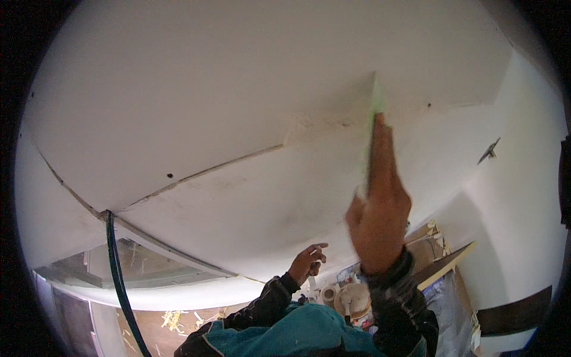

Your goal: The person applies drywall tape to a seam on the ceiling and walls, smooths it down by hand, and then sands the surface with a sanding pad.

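My right hand (pixel 380 208) is raised to the white panelled surface, its fingers pressed along a thin, pale-green flat spreader (pixel 377 95). I see the spreader nearly edge-on, and its tip meets the surface beside a smeared, off-white filler strip (pixel 333 122). From that strip an open joint line (pixel 226 162) runs left, partly dark. My left hand (pixel 308 262) hangs lower, near my chest, with the index finger stretched out and the others loosely bent. Nothing shows in it.
A dark cable (pixel 118 273) hangs at left beside a framed window (pixel 148 262). Below are a bucket (pixel 353 299), a tape roll (pixel 328 293) and yellowish scraps (pixel 172 320) on the floor. At right, a board (pixel 446 265) leans near plastic sheeting (pixel 443 303); a small metal fitting (pixel 489 151) juts from the wall.
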Action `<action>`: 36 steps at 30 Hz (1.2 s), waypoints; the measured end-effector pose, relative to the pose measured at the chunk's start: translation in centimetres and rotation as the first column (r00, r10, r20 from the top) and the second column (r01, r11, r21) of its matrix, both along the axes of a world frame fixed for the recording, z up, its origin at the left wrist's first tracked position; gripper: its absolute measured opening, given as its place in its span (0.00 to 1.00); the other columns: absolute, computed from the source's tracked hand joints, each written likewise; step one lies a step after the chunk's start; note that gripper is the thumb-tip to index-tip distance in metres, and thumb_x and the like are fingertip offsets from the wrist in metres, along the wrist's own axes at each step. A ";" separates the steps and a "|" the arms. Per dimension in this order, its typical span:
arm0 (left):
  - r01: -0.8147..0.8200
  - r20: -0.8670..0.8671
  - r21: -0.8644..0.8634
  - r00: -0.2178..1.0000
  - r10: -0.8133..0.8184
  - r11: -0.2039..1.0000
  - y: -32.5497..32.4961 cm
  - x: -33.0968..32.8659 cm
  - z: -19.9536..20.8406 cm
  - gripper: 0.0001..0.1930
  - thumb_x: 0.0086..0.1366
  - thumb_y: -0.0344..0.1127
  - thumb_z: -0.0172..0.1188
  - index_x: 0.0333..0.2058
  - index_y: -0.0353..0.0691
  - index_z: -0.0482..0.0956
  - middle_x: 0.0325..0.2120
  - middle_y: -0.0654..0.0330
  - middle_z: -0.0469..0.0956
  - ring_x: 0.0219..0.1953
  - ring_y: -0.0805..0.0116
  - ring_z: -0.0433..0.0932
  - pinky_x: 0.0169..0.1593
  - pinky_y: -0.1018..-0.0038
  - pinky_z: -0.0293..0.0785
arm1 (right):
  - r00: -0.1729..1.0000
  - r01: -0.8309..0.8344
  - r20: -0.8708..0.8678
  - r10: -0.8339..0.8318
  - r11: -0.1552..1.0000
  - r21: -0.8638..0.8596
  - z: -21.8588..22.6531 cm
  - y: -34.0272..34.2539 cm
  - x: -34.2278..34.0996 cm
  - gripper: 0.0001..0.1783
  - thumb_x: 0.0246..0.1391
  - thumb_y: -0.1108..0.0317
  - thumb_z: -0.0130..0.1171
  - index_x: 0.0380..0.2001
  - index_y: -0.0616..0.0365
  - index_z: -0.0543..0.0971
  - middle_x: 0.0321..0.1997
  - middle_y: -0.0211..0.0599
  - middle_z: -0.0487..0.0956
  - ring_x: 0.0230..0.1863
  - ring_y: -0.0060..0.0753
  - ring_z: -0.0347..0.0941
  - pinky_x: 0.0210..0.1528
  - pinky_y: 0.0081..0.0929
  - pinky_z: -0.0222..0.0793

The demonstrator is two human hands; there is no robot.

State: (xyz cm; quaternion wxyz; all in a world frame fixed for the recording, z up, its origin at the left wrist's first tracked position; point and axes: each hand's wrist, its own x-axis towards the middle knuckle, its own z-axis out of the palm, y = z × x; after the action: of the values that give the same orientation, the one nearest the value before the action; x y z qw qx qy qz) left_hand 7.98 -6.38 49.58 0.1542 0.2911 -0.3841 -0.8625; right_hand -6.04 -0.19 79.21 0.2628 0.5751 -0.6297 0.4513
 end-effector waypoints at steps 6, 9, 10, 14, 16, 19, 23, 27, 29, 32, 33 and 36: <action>-0.024 -0.019 -0.044 1.000 0.023 0.999 0.2 -0.4 -1.2 0.20 0.71 0.40 0.50 0.60 0.45 0.66 0.29 0.67 0.71 0.19 0.82 0.59 0.22 0.80 0.59 | 0.977 -0.041 -0.190 0.099 0.957 0.289 -0.8 0.6 10.9 0.37 0.57 0.64 0.53 0.69 0.53 0.56 0.66 0.66 0.61 0.62 0.63 0.66 0.47 0.53 0.76; -0.022 -0.033 -0.039 0.999 0.021 0.999 0.7 -0.3 -1.3 0.20 0.71 0.40 0.50 0.60 0.44 0.66 0.30 0.67 0.72 0.21 0.82 0.61 0.23 0.80 0.61 | 0.949 -0.208 -0.176 0.262 0.939 0.275 -1.0 0.8 11.2 0.35 0.60 0.56 0.53 0.69 0.44 0.57 0.68 0.62 0.60 0.66 0.61 0.62 0.55 0.67 0.64; -0.024 -0.036 -0.041 0.999 0.022 0.999 0.8 -0.2 -1.4 0.20 0.71 0.40 0.51 0.60 0.44 0.66 0.30 0.67 0.72 0.21 0.81 0.61 0.24 0.80 0.61 | 0.940 -0.210 -0.229 0.253 0.958 0.195 -1.3 0.6 11.1 0.35 0.60 0.54 0.53 0.69 0.39 0.57 0.69 0.59 0.58 0.69 0.59 0.58 0.60 0.75 0.55; -0.027 -0.060 -0.034 0.998 0.025 0.999 1.3 -1.3 -1.7 0.21 0.71 0.39 0.51 0.60 0.42 0.65 0.32 0.66 0.72 0.23 0.81 0.63 0.26 0.80 0.64 | 0.925 -0.154 -0.355 0.133 0.988 -0.031 -4.3 -6.1 9.3 0.34 0.60 0.53 0.52 0.68 0.34 0.57 0.72 0.52 0.54 0.74 0.54 0.46 0.66 0.78 0.35; -0.030 -0.065 -0.033 0.997 0.028 0.999 1.4 -1.3 -2.0 0.21 0.71 0.39 0.51 0.59 0.42 0.65 0.33 0.66 0.73 0.24 0.81 0.64 0.26 0.80 0.65 | 0.891 -0.123 -0.452 0.051 0.984 -0.131 -6.0 -8.9 8.6 0.36 0.58 0.49 0.47 0.69 0.36 0.55 0.73 0.40 0.57 0.73 0.46 0.50 0.64 0.78 0.39; -0.054 -0.057 -0.040 0.997 0.052 0.998 0.9 -0.5 -2.0 0.21 0.71 0.39 0.51 0.59 0.41 0.65 0.34 0.65 0.73 0.26 0.81 0.66 0.28 0.80 0.66 | 0.884 -0.168 -0.430 0.182 0.983 0.070 -8.8 -6.1 8.9 0.34 0.59 0.50 0.48 0.68 0.36 0.58 0.73 0.41 0.54 0.73 0.45 0.49 0.64 0.78 0.38; -0.090 -0.077 -0.041 0.993 0.087 0.995 0.9 0.4 -2.7 0.21 0.71 0.38 0.52 0.59 0.40 0.65 0.35 0.65 0.74 0.28 0.80 0.68 0.29 0.79 0.69 | 0.932 -0.242 -0.212 0.293 0.941 0.236 -10.7 0.0 7.0 0.31 0.60 0.56 0.49 0.67 0.40 0.61 0.73 0.55 0.51 0.73 0.65 0.42 0.64 0.80 0.32; -0.121 -0.039 -0.038 0.992 0.120 0.992 1.0 1.7 -1.2 0.20 0.71 0.39 0.51 0.59 0.41 0.66 0.32 0.66 0.73 0.23 0.82 0.63 0.24 0.81 0.62 | 0.957 -0.213 0.199 0.209 0.977 -0.001 -2.1 0.4 2.6 0.47 0.44 0.75 0.48 0.70 0.65 0.46 0.74 0.64 0.41 0.75 0.64 0.35 0.73 0.56 0.37; -0.165 -0.012 -0.018 0.986 0.165 0.986 1.2 1.6 -1.0 0.20 0.71 0.40 0.50 0.59 0.43 0.67 0.27 0.68 0.72 0.16 0.83 0.57 0.18 0.83 0.53 | 0.949 -0.276 0.172 0.265 0.960 0.041 -1.2 -0.8 4.3 0.48 0.42 0.77 0.48 0.70 0.65 0.46 0.74 0.65 0.41 0.74 0.65 0.36 0.73 0.56 0.37; -0.081 -0.107 -0.060 0.991 0.074 0.995 1.5 -0.2 -3.0 0.20 0.72 0.42 0.50 0.59 0.43 0.67 0.27 0.67 0.72 0.16 0.82 0.57 0.18 0.82 0.54 | 0.990 -0.017 -0.122 0.066 0.932 0.363 0.7 -0.3 10.0 0.43 0.50 0.69 0.47 0.70 0.63 0.48 0.68 0.75 0.53 0.70 0.71 0.49 0.68 0.57 0.50; -0.075 -0.087 -0.086 0.994 0.068 0.993 1.7 0.3 -2.4 0.22 0.71 0.45 0.51 0.59 0.42 0.67 0.28 0.67 0.73 0.16 0.83 0.59 0.19 0.81 0.56 | 0.979 -0.084 -0.146 0.143 0.933 0.349 -0.7 -1.0 13.5 0.38 0.58 0.61 0.44 0.69 0.61 0.51 0.65 0.77 0.56 0.68 0.74 0.53 0.63 0.63 0.57; -0.107 -0.092 -0.086 0.991 0.099 0.991 2.1 1.7 -1.6 0.23 0.72 0.49 0.51 0.59 0.42 0.68 0.26 0.67 0.72 0.16 0.84 0.58 0.19 0.83 0.55 | 0.920 -0.336 -0.086 0.383 0.882 0.330 -2.4 -1.2 19.4 0.36 0.59 0.57 0.46 0.68 0.59 0.55 0.65 0.79 0.55 0.66 0.74 0.55 0.55 0.75 0.58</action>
State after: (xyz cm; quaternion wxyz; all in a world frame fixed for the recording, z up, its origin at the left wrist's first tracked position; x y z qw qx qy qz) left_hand 9.70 -4.24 47.99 0.2282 0.2650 -0.4001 -0.8471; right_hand 13.37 -1.43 76.82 0.1274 0.7478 -0.5532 0.3442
